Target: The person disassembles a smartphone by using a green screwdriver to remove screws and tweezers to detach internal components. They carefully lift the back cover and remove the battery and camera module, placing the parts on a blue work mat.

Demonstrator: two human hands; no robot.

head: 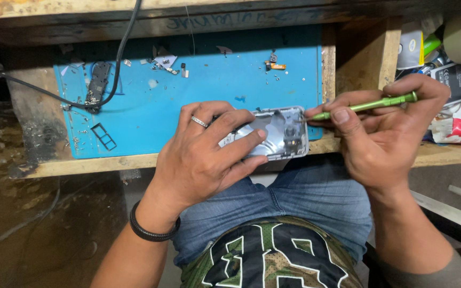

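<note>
Two hands are working at the counter's (134,160) front edge: black cable (114,74) lying over blue mat (188,101), left hand (204,154) pressing down flat on opened phone housing (281,133), right hand (385,128) pinching green screwdriver (369,105), tip touching the housing's upper corner.

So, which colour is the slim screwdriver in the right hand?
Green, a slim metal screwdriver; the head view shows it best.

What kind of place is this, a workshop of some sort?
Most likely a small phone repair bench: an opened phone lies on a blue work mat, a green screwdriver works at it, and tiny screws are scattered about.
</note>
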